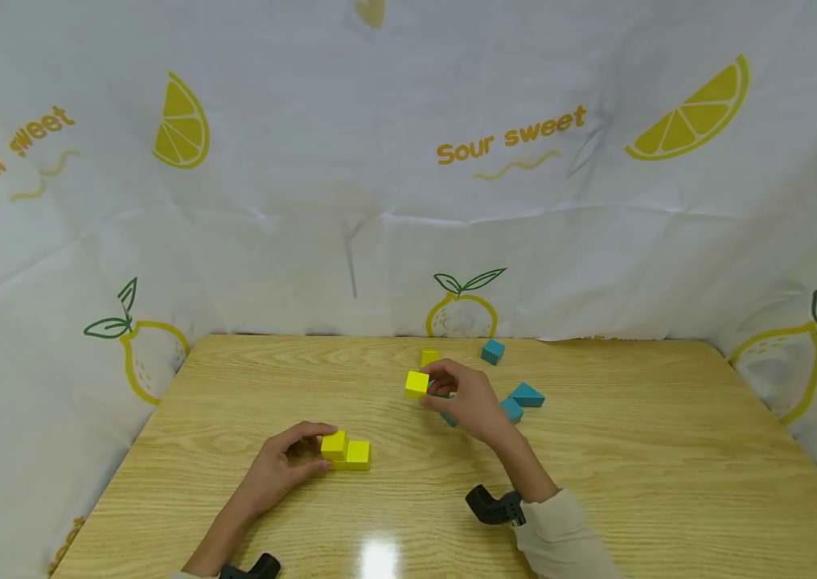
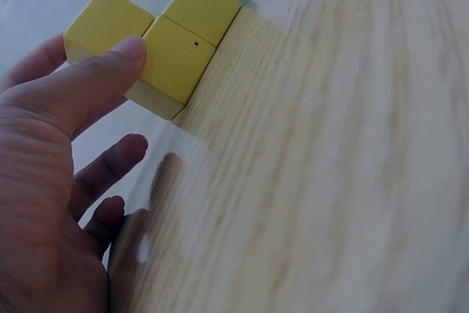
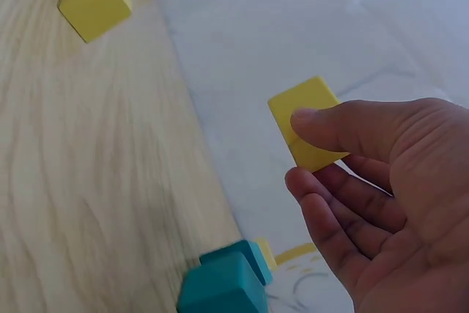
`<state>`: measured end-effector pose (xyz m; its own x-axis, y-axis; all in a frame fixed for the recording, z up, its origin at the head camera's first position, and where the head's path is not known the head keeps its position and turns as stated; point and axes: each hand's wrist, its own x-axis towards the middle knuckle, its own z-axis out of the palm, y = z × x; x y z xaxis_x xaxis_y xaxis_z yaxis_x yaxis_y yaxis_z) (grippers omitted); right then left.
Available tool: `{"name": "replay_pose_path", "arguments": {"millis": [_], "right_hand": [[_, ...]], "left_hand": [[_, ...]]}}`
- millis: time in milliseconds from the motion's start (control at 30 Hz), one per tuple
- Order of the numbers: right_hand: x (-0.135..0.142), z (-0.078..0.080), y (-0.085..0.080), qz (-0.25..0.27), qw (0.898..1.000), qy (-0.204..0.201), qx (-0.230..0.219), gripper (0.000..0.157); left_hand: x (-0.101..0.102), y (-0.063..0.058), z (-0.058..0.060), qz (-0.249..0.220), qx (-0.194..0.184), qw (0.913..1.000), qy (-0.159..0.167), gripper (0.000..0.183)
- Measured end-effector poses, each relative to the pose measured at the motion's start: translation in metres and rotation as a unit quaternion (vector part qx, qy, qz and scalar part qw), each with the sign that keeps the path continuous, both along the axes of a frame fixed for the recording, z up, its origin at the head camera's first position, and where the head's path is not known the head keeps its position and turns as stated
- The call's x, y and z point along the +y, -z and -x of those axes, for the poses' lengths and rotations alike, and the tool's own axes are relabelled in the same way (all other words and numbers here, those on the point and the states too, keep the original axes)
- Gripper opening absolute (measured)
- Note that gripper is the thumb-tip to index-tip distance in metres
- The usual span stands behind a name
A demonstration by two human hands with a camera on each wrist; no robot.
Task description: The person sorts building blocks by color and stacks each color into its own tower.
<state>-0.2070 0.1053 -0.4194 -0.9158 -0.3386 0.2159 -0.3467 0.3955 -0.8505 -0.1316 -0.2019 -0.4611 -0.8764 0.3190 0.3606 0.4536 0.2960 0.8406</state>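
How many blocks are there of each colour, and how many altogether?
Yellow blocks: 5
Blue blocks: at least 4, since the right hand hides part of them
Total: at least 9

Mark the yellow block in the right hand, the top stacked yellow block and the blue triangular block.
Yellow block (image 1: 417, 381) in the right hand (image 1: 472, 402): head view, top face.
Top stacked yellow block (image 1: 334, 442): head view, top face.
Blue triangular block (image 1: 527, 393): head view, upper face.
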Motion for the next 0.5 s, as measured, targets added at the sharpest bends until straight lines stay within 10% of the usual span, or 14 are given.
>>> {"name": "replay_pose_path", "arguments": {"millis": [500], "right_hand": [[-0.039, -0.020, 0.011, -0.023, 0.994, -0.111, 0.012, 0.033]], "left_hand": [[0.000, -0.002, 0.000, 0.011, -0.003, 0.9999, -0.007, 0.040]]}}
